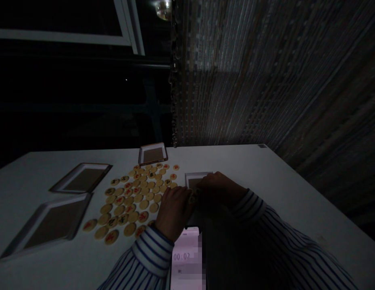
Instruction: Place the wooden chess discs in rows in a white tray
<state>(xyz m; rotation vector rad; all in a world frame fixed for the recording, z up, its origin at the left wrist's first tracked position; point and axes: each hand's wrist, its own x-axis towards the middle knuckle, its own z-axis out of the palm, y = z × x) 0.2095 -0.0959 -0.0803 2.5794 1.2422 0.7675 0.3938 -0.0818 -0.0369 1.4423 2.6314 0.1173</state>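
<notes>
Many round wooden pieces (143, 204) with red or black characters lie spread on the white table, some face down. My left hand (174, 207) is at the right edge of the spread, its fingers curled by a few pieces (192, 197) between my two hands. My right hand (213, 187) reaches over an open box (198, 175) with a pale rim. Its fingers are bent and dark, and whatever they hold is hidden in shadow. The box's near part is covered by my hands.
Open shallow boxes stand at the back (153, 155), at the left (84, 177) and at the front left (51, 225) of the white table (254, 173). A lit phone (187, 262) showing a timer lies below my hands. A bead curtain (223, 80) hangs behind the table.
</notes>
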